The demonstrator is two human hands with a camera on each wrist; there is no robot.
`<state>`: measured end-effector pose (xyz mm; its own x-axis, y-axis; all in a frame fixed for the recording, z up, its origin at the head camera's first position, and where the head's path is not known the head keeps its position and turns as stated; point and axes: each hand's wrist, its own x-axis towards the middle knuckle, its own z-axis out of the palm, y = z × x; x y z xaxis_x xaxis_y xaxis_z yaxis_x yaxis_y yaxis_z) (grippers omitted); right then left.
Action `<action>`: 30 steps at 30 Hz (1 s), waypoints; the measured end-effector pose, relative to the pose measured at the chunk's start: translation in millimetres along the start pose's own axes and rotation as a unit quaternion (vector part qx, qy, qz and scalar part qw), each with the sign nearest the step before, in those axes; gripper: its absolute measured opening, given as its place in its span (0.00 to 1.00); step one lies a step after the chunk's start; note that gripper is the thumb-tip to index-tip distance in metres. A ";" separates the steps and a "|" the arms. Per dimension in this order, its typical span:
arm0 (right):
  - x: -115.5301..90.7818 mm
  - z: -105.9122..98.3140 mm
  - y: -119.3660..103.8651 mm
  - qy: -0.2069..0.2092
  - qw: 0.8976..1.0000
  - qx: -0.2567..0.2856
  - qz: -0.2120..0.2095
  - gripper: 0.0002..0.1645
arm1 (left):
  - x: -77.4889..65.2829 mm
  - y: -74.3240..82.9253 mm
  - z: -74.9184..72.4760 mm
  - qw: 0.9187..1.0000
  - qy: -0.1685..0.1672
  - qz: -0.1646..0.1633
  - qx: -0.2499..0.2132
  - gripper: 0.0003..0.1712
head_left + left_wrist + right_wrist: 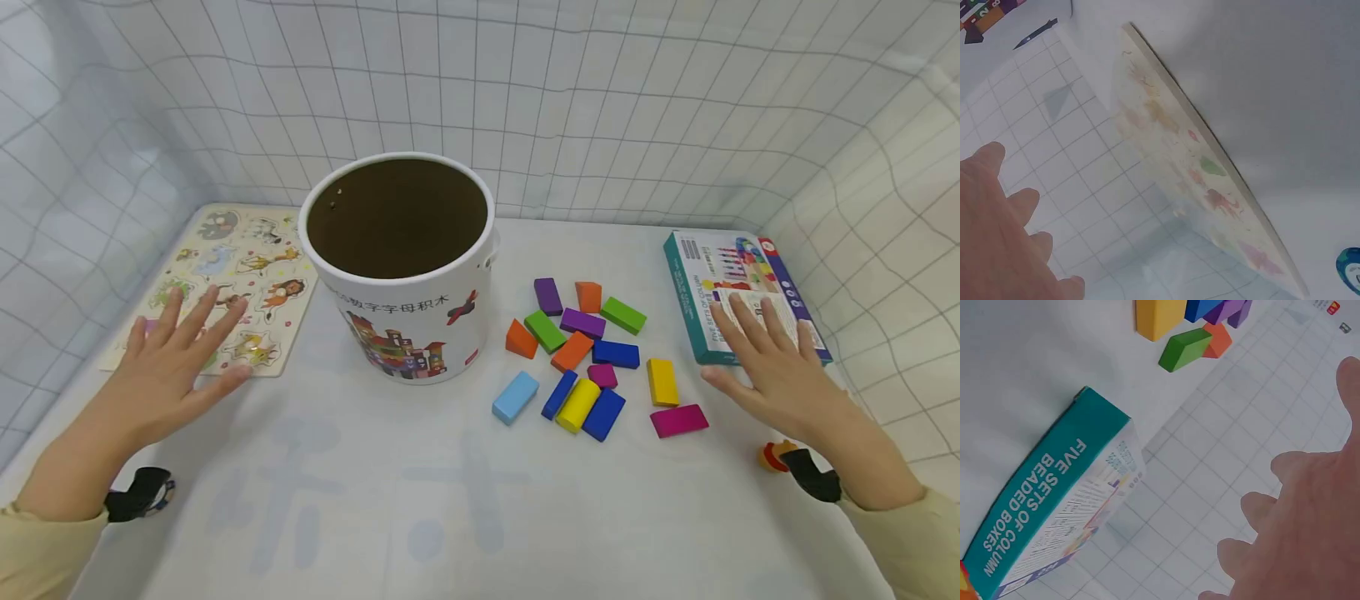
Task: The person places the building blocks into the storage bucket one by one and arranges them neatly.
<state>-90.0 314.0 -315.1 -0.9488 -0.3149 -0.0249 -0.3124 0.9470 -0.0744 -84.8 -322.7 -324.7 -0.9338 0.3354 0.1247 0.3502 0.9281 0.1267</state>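
With fingers spread, my left hand (168, 371) hovers over the near edge of a wooden animal puzzle board (258, 333) in the head view, holding nothing. My right hand (783, 375), fingers likewise spread and holding nothing, is over the near side of a teal bead-set box (693, 300). Between the hands stands a white bucket (420, 325) with a printed castle picture; its dark inside shows no blocks. Right of it lie several loose coloured wooden blocks, among them a yellow cylinder (578, 406), a light blue block (515, 397) and a magenta block (678, 421).
A small red and yellow toy (776, 456) lies beside the right wrist. Near the left wrist is a round blue and white piece (162, 495), partly covered by the wrist strap. Grid-patterned white cloth (600, 108) rises behind and at both sides of the table.
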 end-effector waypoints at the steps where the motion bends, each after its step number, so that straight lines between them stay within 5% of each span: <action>1: -0.5 -2.4 -2.2 0.006 1.000 -0.005 -0.004 0.48 | 0.6 2.5 -3.0 1.000 0.009 0.008 0.005 0.43; 3: -2.0 -9.8 -8.0 0.027 1.000 -0.005 -0.014 0.48 | 2.9 11.0 -13.0 0.999 0.040 0.028 0.011 0.42; 5: -4.9 -19.3 -16.8 0.056 0.998 0.017 -0.021 0.45 | 8.6 22.5 -24.6 0.992 0.105 0.066 0.000 0.37; 8: -10.9 -28.9 -33.3 0.112 0.988 0.107 -0.023 0.39 | 18.1 47.3 -44.9 0.971 0.207 0.104 -0.056 0.34; 11: -16.1 -23.7 -48.9 0.158 0.964 0.215 -0.004 0.35 | 26.7 74.1 -61.5 0.944 0.270 0.104 -0.158 0.26; 14: -17.7 -3.6 -57.6 0.167 0.936 0.310 0.017 0.32 | 37.0 96.1 -72.9 0.917 0.268 0.067 -0.289 0.21; 17: -18.3 21.1 -59.5 0.111 0.917 0.380 0.058 0.33 | 52.9 108.0 -75.8 0.889 0.235 0.035 -0.392 0.25; 24: -21.1 58.9 -47.8 -0.013 0.891 0.430 0.142 0.44 | 92.8 110.1 -46.2 0.774 0.214 0.019 -0.595 0.37; 26: -18.9 64.3 -45.3 -0.031 0.889 0.430 0.153 0.46 | 98.8 112.5 -39.0 0.767 0.210 0.017 -0.606 0.37; 30: -9.5 72.7 -44.0 -0.045 0.902 0.403 0.144 0.48 | 104.7 115.6 -28.2 0.758 0.194 0.024 -0.623 0.35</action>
<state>-63.8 270.8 -384.1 -0.9661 -0.1006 -0.2377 0.1177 0.6479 -0.7526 -140.1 -184.9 -269.2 -0.9109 0.0664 0.4072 0.4056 -0.0368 0.9133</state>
